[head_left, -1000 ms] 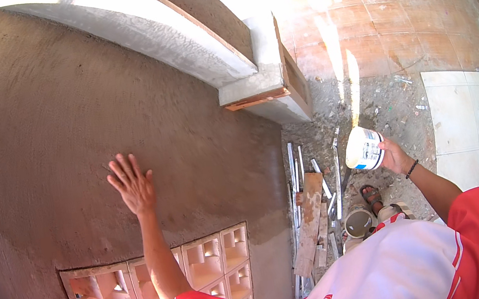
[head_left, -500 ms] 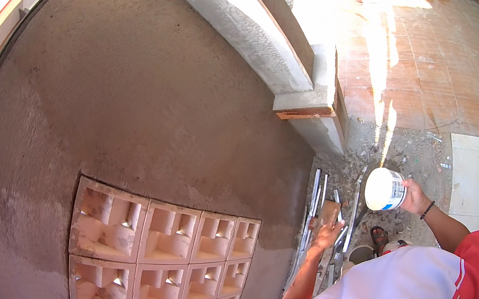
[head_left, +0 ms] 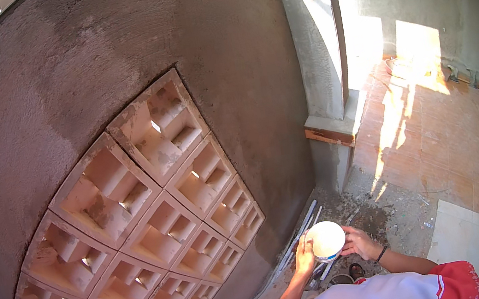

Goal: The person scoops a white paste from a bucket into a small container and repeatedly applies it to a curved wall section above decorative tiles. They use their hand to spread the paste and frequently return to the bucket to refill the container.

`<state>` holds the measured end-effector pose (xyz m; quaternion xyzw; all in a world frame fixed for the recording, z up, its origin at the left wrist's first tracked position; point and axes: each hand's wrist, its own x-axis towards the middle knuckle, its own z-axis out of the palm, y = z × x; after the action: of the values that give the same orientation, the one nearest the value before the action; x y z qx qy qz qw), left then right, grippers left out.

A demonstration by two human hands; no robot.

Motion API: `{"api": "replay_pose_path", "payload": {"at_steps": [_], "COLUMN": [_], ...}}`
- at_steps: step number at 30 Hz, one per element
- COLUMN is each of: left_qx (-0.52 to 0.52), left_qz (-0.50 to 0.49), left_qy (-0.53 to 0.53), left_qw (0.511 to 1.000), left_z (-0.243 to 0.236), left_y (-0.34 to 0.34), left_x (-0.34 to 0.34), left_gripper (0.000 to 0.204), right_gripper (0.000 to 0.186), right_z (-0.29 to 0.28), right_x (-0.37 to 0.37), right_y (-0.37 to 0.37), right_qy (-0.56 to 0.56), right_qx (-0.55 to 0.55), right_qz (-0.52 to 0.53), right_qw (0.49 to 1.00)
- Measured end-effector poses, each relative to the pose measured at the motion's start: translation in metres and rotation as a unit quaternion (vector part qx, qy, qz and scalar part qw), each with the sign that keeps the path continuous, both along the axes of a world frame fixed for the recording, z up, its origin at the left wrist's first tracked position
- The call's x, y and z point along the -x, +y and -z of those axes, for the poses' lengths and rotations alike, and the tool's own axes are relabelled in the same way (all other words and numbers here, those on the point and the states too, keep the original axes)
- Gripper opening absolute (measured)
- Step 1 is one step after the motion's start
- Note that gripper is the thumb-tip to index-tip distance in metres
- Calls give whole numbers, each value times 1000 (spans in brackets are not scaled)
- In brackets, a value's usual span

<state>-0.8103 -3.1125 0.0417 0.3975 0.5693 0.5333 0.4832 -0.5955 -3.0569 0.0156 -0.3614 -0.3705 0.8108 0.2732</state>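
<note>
A white plastic tub point(head_left: 327, 240) is held upright in front of my body, its round top facing up and a blue mark low on its side. My right hand point(head_left: 360, 242), with a dark bracelet at the wrist, grips its right side. On the opposite side my left hand point(head_left: 304, 254) is closed against the tub's wall. Whatever lies inside the tub is too bright to make out. To the left rises a wall of damp grey-brown plaster point(head_left: 239, 73), with a panel of pinkish ventilation blocks point(head_left: 161, 230) set in it.
Long metal strips point(head_left: 289, 248) lie along the wall's foot. Rubble point(head_left: 362, 208) covers the ground beside a pillar point(head_left: 317, 65). Farther off are orange floor tiles point(head_left: 415, 144), and a pale slab point(head_left: 465, 231) lies at right. A sandalled foot point(head_left: 355, 270) shows below the tub.
The tub has come left, toward my body, and turned more upright. My left hand has moved up to it; the brown block earlier beside that hand is out of sight. The view has turned.
</note>
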Motion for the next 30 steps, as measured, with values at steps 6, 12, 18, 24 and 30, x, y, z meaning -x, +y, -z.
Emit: {"api": "replay_pose_path", "payload": {"at_steps": [6,12,18,24,30], "left_qx": [-11,-22,36,-47,-35], "left_qz": [84,151,201,177,266], "left_qy": [121,72,199,328,422], "left_qw": [989,986,958,927,866], "left_z": [26,12,15,-51,-118], "left_y": [-20,-24,-5,31,75], "left_x": [17,-12,3,68,126], "left_gripper": [45,65,80,75,66], "right_gripper": [57,55,55,57,54], "right_z": [-22,-13,16,53,50], "right_x": [1,-33,-106,-199,-262], "right_y": [-28,-36,-55,-95,-127], "right_qy": [-91,-6,-42,-139,-316], "right_qx": [-53,34,58,80,141], "right_qz": [-77,-35,81,156,204], "right_qw": [991,999,994,975,916]}}
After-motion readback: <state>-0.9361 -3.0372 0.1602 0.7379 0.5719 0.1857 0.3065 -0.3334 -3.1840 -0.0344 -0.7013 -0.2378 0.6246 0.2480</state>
